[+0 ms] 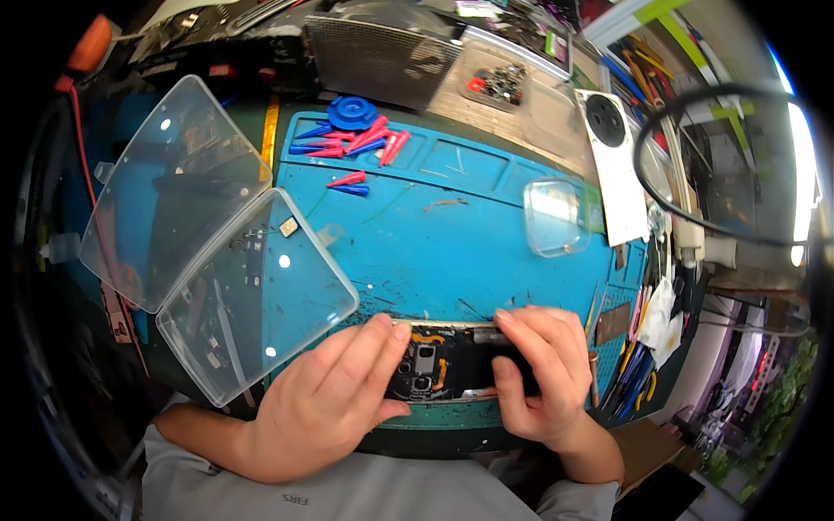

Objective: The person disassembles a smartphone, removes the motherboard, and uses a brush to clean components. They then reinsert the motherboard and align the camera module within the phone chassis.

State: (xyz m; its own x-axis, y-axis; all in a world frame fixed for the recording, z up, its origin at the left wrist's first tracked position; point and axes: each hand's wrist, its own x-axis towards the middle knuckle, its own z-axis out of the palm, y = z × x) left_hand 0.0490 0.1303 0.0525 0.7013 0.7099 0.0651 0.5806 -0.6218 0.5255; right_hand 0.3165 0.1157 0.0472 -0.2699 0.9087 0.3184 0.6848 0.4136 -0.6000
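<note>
An opened smartphone [426,363] lies lengthwise near the front of the blue work mat [426,252], its inside facing up. Camera modules and orange flex strips show on its left part, and a dark area fills its right part. My left hand [317,404] grips the left end, fingertips on the far edge and thumb by the near edge. Around the right end my right hand [553,373] is closed, index finger on the far edge and thumb bent over the dark part. Both palms hide the phone's ends.
Left of the phone sits an open clear plastic case [326,282] with small parts. Pink and blue tapered nozzles [369,139] lie at the mat's back. A small clear tray [556,221], a white back panel [618,195] and several hand tools [634,382] are on the right.
</note>
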